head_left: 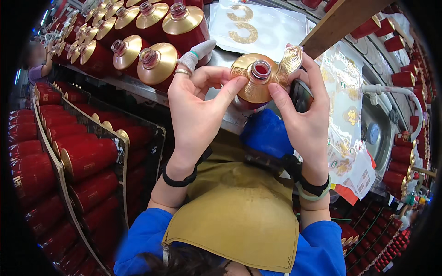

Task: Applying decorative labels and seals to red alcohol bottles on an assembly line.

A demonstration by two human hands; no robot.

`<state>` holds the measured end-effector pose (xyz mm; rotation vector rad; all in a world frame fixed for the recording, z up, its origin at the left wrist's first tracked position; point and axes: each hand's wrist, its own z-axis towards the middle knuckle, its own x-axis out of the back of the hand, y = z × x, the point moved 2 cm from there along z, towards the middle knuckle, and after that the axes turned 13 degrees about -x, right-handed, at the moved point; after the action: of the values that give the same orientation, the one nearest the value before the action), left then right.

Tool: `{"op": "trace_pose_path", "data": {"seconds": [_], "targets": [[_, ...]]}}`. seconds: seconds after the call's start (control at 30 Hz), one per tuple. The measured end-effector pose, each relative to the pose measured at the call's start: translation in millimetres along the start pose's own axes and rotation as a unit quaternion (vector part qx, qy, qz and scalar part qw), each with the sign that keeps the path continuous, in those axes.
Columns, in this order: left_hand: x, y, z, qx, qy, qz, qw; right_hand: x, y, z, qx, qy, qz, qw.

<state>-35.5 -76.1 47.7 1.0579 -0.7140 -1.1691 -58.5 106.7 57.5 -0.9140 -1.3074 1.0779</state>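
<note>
A dark red bottle with a gold shoulder [252, 94] and an open glass neck stands in front of me at the bench's near edge. My left hand [198, 108] grips its left side, thumb pressed on the shoulder close to the neck. One left finger, raised, wears a pale finger cover [195, 54] with a green band. A patterned gold curved decal [291, 62] lies partly against the shoulder, its right end sticking up. My right hand [306, 112] has that end between its fingers, its thumb touching the bottle's shoulder. Beneath the right palm sits a dark rounded object [301, 95], partly hidden.
Several red bottles with gold shoulders [159, 62] stand at the left. A sheet [264, 23] with gold curved decals lies behind; more decal sheets [340, 87] lie right, beside a sink [384, 133]. A wooden beam [338, 25] crosses the upper right. Racks of bottles [87, 156] fill the lower left.
</note>
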Motion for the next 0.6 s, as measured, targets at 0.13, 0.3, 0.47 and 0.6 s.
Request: {"op": "trace_pose_path", "data": {"seconds": [0.13,0.3,0.47,0.6], "targets": [[-0.5,1.6,-1.0,0.013,0.012,-0.017,1.0,-0.6,1.1,-0.4,-0.006,-0.003,0.01,1.0],[0.6,1.4,-2.8,0.018,-0.012,0.015,1.0,1.3,-0.4,-0.8,0.008,0.001,-0.011,1.0],[-0.7,2.0,-2.9,0.012,-0.01,0.012,1.0,1.1,-1.7,-0.5,-0.007,-0.001,-0.005,1.0],[0.3,-0.1,-3.4,0.011,-0.007,0.022,1.0,1.0,-1.7,-0.2,-0.003,-0.002,-0.011,1.0]]}}
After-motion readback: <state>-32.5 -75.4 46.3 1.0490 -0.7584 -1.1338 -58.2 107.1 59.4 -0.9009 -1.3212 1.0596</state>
